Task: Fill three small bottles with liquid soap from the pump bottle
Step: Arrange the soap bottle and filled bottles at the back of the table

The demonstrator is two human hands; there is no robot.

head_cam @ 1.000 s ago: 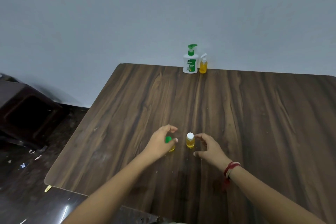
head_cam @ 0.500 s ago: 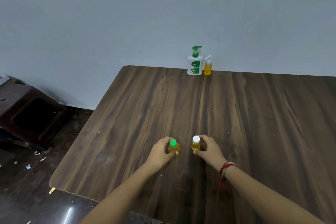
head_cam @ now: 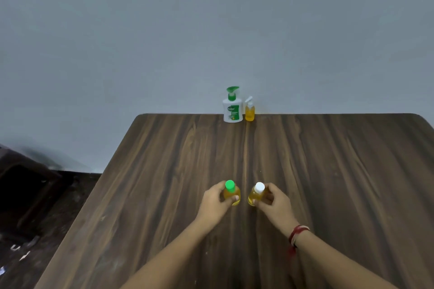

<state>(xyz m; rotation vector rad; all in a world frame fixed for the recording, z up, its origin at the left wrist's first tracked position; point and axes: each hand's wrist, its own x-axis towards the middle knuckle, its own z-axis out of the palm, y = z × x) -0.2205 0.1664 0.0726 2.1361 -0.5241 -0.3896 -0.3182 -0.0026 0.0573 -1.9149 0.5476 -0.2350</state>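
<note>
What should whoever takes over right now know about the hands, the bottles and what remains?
The left hand grips the green-capped bottle near the middle of the table.
The right hand grips the white-capped bottle beside it.
The pump bottle and the third small bottle stand together at the far edge.
Done: all three small bottles show yellow liquid; the two held are capped.
Left: probably only putting them aside; fill levels are hard to judge.

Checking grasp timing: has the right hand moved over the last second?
Yes. The right hand closed in leftward on the standing white-capped bottle: open beside it before, it now grips it.
</note>
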